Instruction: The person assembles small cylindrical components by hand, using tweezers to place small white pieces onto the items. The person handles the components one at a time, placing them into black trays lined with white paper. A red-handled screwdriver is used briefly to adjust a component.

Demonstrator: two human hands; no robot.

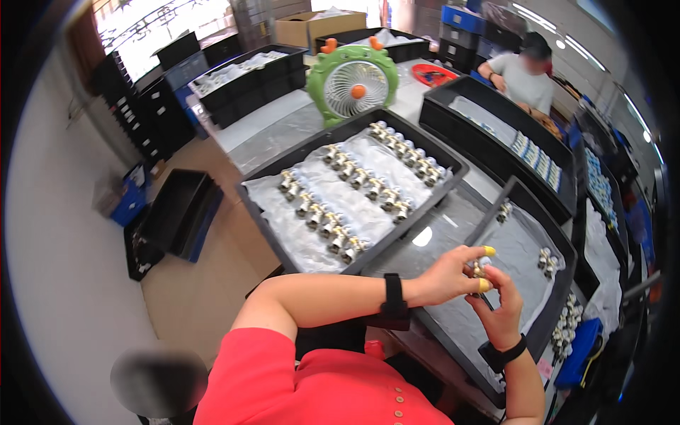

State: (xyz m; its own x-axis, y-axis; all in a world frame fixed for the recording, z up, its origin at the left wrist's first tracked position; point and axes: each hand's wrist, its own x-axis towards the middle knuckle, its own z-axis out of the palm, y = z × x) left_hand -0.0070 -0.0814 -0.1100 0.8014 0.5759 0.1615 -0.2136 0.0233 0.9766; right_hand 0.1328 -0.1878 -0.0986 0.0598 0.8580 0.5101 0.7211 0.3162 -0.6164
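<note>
While both hands [476,283] meet, fingertips seemingly pinch a small fitting [480,270].

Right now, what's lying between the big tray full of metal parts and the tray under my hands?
In the head view, only a bare strip of glossy grey table lies between the big tray and the tray under the hands. Nothing rests on it; a light glare shows there.
</note>
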